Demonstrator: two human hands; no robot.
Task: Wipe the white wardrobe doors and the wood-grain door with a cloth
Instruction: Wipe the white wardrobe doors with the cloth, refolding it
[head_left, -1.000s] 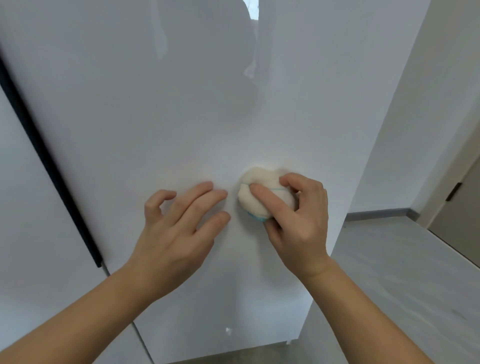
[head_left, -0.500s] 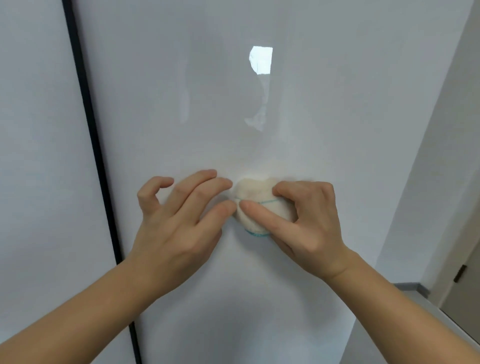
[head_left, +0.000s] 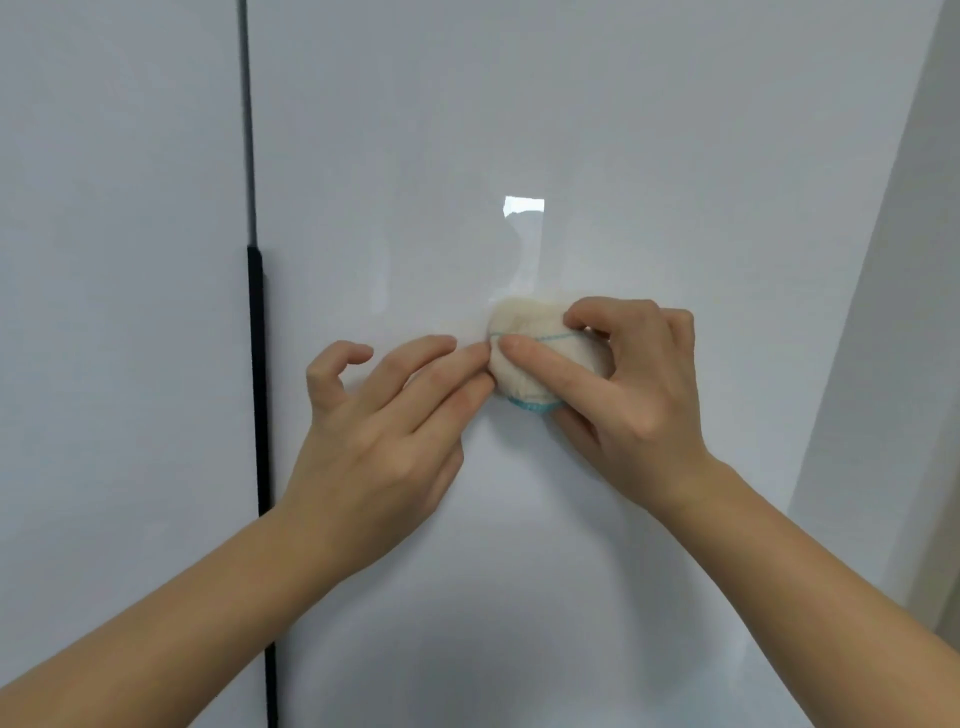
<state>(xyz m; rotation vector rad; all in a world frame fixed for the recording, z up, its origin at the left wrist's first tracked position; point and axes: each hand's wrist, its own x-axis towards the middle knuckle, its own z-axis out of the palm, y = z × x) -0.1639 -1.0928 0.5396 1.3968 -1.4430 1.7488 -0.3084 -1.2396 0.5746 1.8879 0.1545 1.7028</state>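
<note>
Your working surface is the glossy white wardrobe door (head_left: 571, 130) that fills the centre and right of the frame. It stands upright, and a dark vertical strip (head_left: 257, 389) at centre left separates it from a second white door (head_left: 114, 312) along the left edge. A bright rectangular reflection (head_left: 523, 206) sits on the panel just above centre. Against the panel, right of centre, is one item: a bunched cream cloth (head_left: 524, 374) with teal stitching, pressed to the surface. Your right hand (head_left: 634, 395) grips it, with one finger laid across it and the others curled at its top edge. Your left hand (head_left: 384, 436) rests its fingertips on the panel just beside the cloth, touching its left edge.
</note>
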